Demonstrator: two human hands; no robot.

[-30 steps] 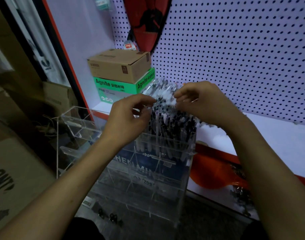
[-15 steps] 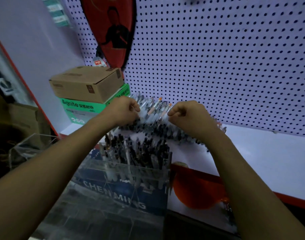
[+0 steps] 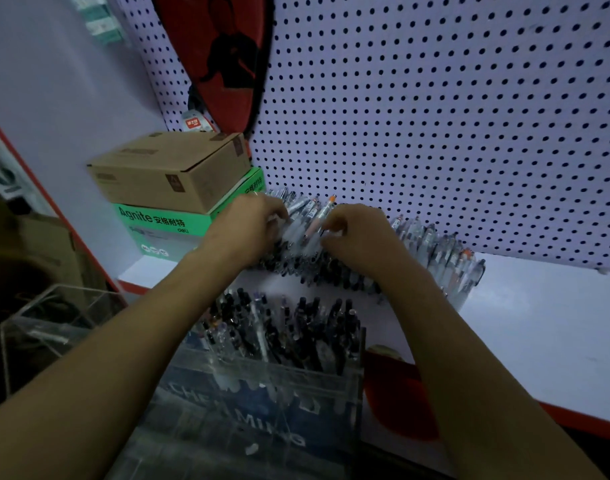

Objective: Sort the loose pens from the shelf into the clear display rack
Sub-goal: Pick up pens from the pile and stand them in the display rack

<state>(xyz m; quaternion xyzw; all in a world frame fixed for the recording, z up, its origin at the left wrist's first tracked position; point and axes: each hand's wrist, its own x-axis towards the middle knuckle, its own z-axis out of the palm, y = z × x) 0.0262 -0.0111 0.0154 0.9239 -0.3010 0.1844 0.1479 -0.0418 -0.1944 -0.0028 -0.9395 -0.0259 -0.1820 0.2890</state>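
Note:
A long heap of loose pens (image 3: 431, 251) lies on the white shelf (image 3: 539, 313) against the pegboard. My left hand (image 3: 251, 226) and my right hand (image 3: 359, 233) both reach into the left part of the heap, fingers curled round a bundle of pens (image 3: 307, 220) between them, one with an orange tip. The clear display rack (image 3: 272, 372) stands below the shelf edge, its top row packed with upright dark pens.
A brown carton (image 3: 168, 171) sits on a green box (image 3: 165, 226) at the shelf's left end. A red racket cover (image 3: 223, 57) hangs on the pegboard (image 3: 435, 116). A second clear rack (image 3: 47, 327) stands lower left. A red object (image 3: 397, 396) lies beside the pen rack.
My hands left the rack top and reached up to the pen heap on the shelf, closing on a bundle there. The view tilted upward.

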